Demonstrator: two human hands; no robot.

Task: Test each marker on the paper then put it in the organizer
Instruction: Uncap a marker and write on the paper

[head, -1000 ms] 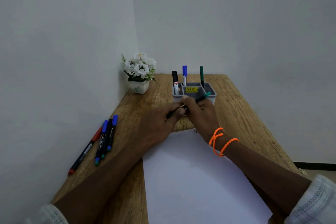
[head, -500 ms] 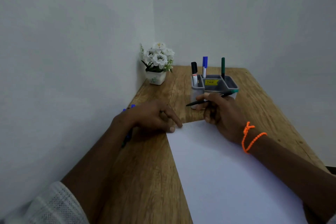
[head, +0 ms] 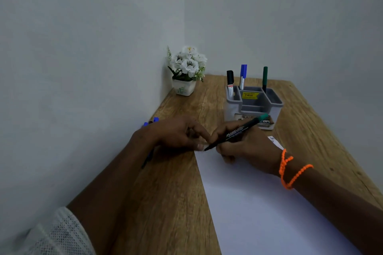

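Observation:
My right hand (head: 246, 147) grips a black marker with a green end (head: 238, 130), its tip down at the far left corner of the white paper (head: 259, 203). My left hand (head: 178, 132) rests with its fingertips at that corner of the sheet; whether it holds anything, such as a cap, I cannot tell. The grey organizer (head: 275, 107) stands just beyond the hands and holds a black marker (head: 230, 83), a blue marker (head: 243, 75) and a green marker (head: 265, 77) upright. Loose markers (head: 154, 120) lie by the left wall, mostly hidden behind my left hand.
A white pot of white flowers (head: 186, 72) stands in the far left corner of the wooden table (head: 170, 203). Walls close the table on the left and at the back. A small paper scrap (head: 275, 142) lies right of my right hand.
The two hands parted, then came close again. My right hand lowered the marker's tip onto the paper's corner. The camera turned left and tilted down.

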